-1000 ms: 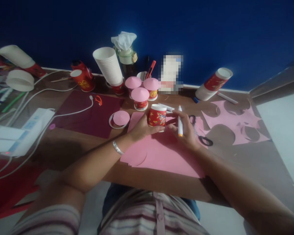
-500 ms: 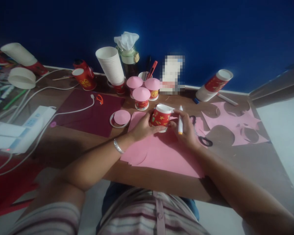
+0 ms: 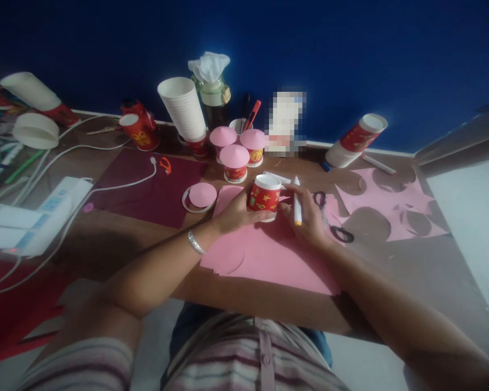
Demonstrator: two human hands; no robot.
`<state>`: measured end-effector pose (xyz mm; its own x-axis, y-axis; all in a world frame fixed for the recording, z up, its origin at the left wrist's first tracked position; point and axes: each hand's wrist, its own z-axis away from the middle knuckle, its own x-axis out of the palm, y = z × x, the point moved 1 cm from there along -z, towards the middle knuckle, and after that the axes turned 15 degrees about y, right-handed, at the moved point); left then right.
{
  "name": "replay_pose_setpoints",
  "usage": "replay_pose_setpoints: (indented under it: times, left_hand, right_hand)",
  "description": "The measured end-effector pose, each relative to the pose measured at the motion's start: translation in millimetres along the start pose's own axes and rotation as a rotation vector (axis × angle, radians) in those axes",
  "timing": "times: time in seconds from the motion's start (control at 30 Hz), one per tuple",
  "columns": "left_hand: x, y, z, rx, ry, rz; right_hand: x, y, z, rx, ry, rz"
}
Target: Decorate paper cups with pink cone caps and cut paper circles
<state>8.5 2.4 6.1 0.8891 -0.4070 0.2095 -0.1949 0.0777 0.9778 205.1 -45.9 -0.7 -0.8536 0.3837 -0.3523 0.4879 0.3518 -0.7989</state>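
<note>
A red patterned paper cup (image 3: 265, 196) with a white top rim is held above pink paper sheets (image 3: 269, 255). My left hand (image 3: 238, 210) is wrapped round its left side, thumb across the front. Between the fingers of my right hand (image 3: 309, 214) is a white marker (image 3: 297, 202) with an orange end pointing down; those fingertips are at the cup's right side. Behind the cup stand three small red cups under pink cone tops (image 3: 234, 156). A pink disc (image 3: 202, 195) lies on a white ring to the left.
Black-handled scissors (image 3: 341, 234) lie right of my right hand, near pink offcuts (image 3: 378, 201). Stacked white cups (image 3: 184, 111) and a tissue-topped jar (image 3: 214, 92) stand at the back. Left are a white power strip (image 3: 55, 209), cables and a dark red sheet (image 3: 146, 187).
The cup and both hands have shifted slightly to the left. The marker has moved left a little with my right hand, and both hands keep their hold.
</note>
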Motion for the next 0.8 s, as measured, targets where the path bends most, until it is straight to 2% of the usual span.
replay_pose_setpoints:
  times: [0.23, 0.4, 0.57, 0.63, 0.7, 0.8]
  left_hand:
    - [0.6, -4, -2, 0.065, 0.107, 0.027]
    - [4.4, 1, 0, 0.034, 0.004, 0.054]
    - [-3.7, -1, 2, 0.0, -0.052, 0.085]
    - [-5.4, -4, 1, 0.006, -0.016, 0.059]
    - [-5.4, -6, -1, 0.057, 0.069, -0.025]
    - [-4.5, -6, -1, 0.262, 0.232, -0.298]
  right_hand:
    - [2, 1, 2, 0.054, -0.062, -0.151]
    - [4, 0, 2, 0.034, -0.074, -0.146]
    - [4, 0, 2, 0.096, -0.02, -0.14]
    - [4, 1, 2, 0.108, -0.003, -0.126]
    - [3, 4, 2, 0.109, 0.006, -0.101]
    - [4, 6, 2, 0.097, -0.015, -0.1]
